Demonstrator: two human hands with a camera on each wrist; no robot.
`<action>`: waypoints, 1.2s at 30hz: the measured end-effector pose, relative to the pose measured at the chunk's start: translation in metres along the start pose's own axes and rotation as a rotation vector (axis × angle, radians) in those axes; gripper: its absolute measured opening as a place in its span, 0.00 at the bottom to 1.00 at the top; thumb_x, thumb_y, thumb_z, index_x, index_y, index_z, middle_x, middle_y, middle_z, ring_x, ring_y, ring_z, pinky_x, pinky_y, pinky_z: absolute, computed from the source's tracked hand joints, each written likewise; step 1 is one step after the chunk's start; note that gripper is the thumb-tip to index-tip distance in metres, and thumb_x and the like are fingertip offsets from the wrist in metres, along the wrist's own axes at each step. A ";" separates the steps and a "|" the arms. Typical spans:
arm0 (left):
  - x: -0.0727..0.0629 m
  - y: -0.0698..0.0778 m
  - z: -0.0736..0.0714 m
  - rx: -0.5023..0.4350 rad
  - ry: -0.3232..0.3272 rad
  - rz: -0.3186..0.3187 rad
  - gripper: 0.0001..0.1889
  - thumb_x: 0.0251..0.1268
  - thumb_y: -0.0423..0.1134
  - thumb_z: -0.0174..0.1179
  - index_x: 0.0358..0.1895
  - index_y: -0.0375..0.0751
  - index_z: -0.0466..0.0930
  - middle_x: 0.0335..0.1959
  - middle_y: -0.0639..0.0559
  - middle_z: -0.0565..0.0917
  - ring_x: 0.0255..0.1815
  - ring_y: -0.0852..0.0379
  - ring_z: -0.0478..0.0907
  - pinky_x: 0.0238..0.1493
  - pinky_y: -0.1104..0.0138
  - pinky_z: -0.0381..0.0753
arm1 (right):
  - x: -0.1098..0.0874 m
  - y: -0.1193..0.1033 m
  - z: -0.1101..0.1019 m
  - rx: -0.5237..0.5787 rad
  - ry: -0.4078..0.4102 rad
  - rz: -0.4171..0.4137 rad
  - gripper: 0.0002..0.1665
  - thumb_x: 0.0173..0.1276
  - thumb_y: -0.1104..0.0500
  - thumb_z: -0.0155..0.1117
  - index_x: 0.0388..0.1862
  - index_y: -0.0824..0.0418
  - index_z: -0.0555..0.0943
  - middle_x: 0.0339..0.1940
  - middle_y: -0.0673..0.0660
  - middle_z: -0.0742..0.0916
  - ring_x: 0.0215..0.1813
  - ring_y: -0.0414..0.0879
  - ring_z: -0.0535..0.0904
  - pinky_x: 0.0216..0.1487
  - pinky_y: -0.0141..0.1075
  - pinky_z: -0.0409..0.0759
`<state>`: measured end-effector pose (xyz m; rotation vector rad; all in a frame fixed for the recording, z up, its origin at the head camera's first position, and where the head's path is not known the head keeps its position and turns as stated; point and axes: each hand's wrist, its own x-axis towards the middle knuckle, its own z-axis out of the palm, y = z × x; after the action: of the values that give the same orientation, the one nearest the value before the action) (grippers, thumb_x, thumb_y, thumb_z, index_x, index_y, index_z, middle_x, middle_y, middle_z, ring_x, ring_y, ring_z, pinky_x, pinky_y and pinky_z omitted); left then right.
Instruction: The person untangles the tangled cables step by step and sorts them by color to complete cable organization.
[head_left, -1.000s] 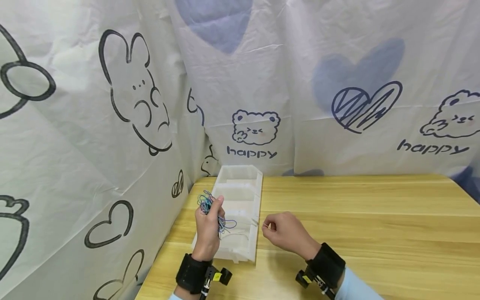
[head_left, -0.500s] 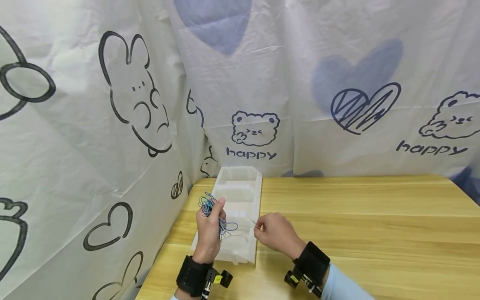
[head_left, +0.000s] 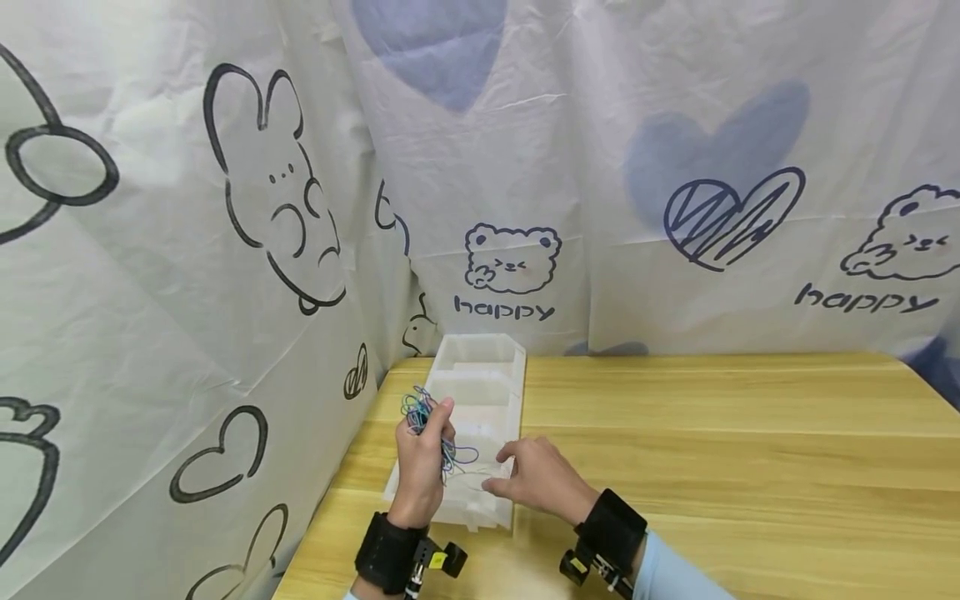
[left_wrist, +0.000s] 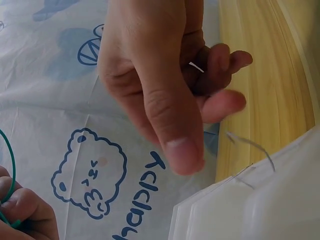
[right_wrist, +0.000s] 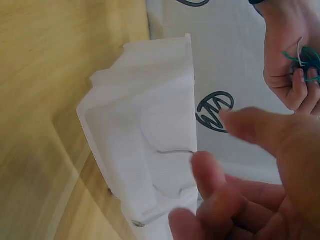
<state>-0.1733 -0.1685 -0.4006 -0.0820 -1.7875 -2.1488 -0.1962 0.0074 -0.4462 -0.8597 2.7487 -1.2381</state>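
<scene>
My left hand grips a tangled bundle of thin blue, green and purple cords above the left side of a white plastic bin row. Loops stick out on both sides of the fist. My right hand is over the bin row's near right edge, thumb and index finger spread apart. In the right wrist view thin pale cords lie in a white compartment close to the fingertips. A tiny white sliver shows among the right fingers in the left wrist view; I cannot tell whether it is held.
The bin row's further compartments stretch away toward the back of the wooden table. A printed white cloth hangs behind the table and along its left side. Both wrists carry black straps with small cameras.
My right hand has moved left, from beside the bin row to over its near compartment. Its pinched thumb and index finger have parted from a pale cord. The left hand stays nearly still.
</scene>
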 end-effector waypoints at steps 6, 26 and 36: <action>0.000 -0.002 0.001 0.008 -0.002 -0.002 0.14 0.73 0.43 0.62 0.32 0.42 0.69 0.24 0.52 0.70 0.24 0.58 0.66 0.28 0.70 0.66 | -0.002 0.001 -0.004 0.015 0.013 -0.010 0.19 0.64 0.52 0.75 0.43 0.67 0.86 0.17 0.43 0.80 0.18 0.35 0.74 0.19 0.32 0.72; 0.000 -0.005 0.007 0.025 -0.062 -0.063 0.16 0.73 0.47 0.62 0.37 0.41 0.67 0.26 0.50 0.71 0.24 0.58 0.66 0.26 0.70 0.66 | -0.012 -0.002 -0.020 0.057 0.063 -0.060 0.05 0.68 0.57 0.70 0.34 0.58 0.87 0.17 0.42 0.80 0.15 0.35 0.70 0.17 0.30 0.67; -0.001 -0.008 0.014 0.065 -0.075 -0.078 0.16 0.73 0.49 0.63 0.41 0.41 0.70 0.27 0.49 0.72 0.25 0.57 0.66 0.28 0.69 0.66 | -0.020 -0.002 -0.030 0.100 0.083 -0.073 0.02 0.68 0.60 0.69 0.35 0.57 0.87 0.18 0.42 0.80 0.16 0.36 0.71 0.18 0.30 0.68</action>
<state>-0.1774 -0.1534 -0.4059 -0.0795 -1.9311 -2.1649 -0.1849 0.0364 -0.4286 -0.9278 2.7124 -1.4426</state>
